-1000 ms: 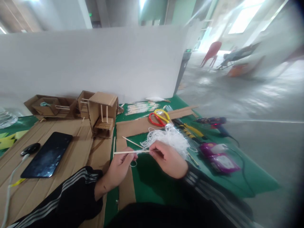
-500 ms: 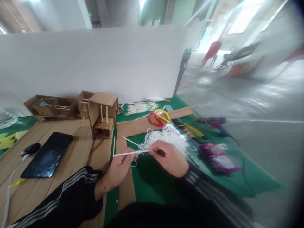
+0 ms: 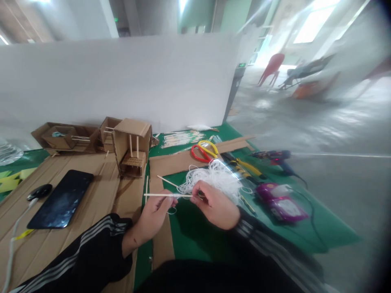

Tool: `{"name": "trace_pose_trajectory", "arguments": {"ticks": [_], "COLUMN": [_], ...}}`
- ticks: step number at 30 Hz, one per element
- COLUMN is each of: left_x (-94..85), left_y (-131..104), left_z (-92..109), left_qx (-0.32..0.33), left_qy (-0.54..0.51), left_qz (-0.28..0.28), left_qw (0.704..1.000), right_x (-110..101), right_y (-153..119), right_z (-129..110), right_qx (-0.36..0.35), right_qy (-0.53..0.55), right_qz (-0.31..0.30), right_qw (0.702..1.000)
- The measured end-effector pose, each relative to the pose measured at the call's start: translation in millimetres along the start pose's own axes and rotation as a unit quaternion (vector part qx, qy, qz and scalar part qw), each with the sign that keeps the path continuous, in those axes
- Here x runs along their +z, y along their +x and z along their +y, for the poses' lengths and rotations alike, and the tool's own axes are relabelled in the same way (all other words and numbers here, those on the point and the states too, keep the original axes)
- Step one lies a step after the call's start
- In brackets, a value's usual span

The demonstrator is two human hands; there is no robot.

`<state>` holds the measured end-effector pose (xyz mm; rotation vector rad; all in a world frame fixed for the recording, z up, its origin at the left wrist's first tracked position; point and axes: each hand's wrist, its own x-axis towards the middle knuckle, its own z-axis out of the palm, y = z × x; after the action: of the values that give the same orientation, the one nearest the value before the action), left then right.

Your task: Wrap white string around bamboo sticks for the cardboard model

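My left hand (image 3: 157,215) pinches a thin wooden stick (image 3: 152,195) near its middle, where white string is wound around it. Thumb and fingers of my right hand (image 3: 215,205) close on the same stick toward its right end. The stick lies almost level between the two hands. A small loop of string (image 3: 172,211) hangs below the left fingertips. Just behind the right hand spreads a loose heap of white string (image 3: 214,177). Another wooden stick (image 3: 167,181) rests on the table, pointing at the heap.
Scissors with red and yellow handles (image 3: 204,151) lie behind the string on a cardboard strip (image 3: 171,162). Toward the right are yellow-handled pliers (image 3: 252,169), a purple device (image 3: 281,203) and a drill-like tool (image 3: 273,155). Cardboard boxes (image 3: 132,142), a phone (image 3: 61,199) and a mouse (image 3: 39,192) are leftward.
The stick has turned slightly, its left end rising so that it lies more level. My right hand's fingers have shifted a little on it. The left hand has hardly moved.
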<state>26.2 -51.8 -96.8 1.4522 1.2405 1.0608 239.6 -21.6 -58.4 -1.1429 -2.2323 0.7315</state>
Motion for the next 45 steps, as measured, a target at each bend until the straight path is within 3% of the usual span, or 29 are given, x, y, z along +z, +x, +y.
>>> {"name": "trace_pose_trajectory", "arguments": {"ticks": [6,12,16,23,28,33,38,43,45], "left_x": [-0.5,-0.5,-0.3,-0.8,-0.4,-0.3,0.1,-0.1,-0.1], "left_y": [-0.3,0.3,0.4,0.3,0.5,0.9,1.0,1.6,1.7], "left_z": [-3.8,-2.6,-4.0,-7.2,-7.3,-8.6,-7.3,-8.3,-8.1], "left_qx": [-0.014,-0.006,-0.007,-0.011,-0.01,-0.006,0.002,0.002,-0.001], "left_qy": [-0.018,-0.018,-0.022,-0.023,-0.022,-0.011,-0.01,-0.009,-0.011], "left_qz": [0.007,-0.001,0.003,0.021,0.019,0.016,0.014,0.018,0.017], "left_qw": [1.0,1.0,1.0,0.999,1.0,1.0,1.0,1.0,1.0], "right_x": [2.1,1.7,2.0,3.8,4.1,4.1,4.2,5.5,5.3], "right_y": [1.9,1.0,1.1,1.3,1.2,1.4,1.3,0.6,0.8], "right_z": [0.1,-1.8,-2.4,-2.2,-1.8,-2.1,-2.5,-1.1,-0.9], "right_qx": [-0.063,-0.017,-0.046,-0.024,-0.054,-0.021,-0.052,0.003,-0.01], "right_qy": [0.024,0.027,0.028,0.027,0.023,0.012,0.015,0.001,0.001], "right_qz": [-0.014,0.011,-0.015,0.008,-0.004,0.014,-0.008,0.015,-0.002], "right_qw": [0.998,0.999,0.998,0.999,0.998,1.0,0.999,1.0,1.0]}}
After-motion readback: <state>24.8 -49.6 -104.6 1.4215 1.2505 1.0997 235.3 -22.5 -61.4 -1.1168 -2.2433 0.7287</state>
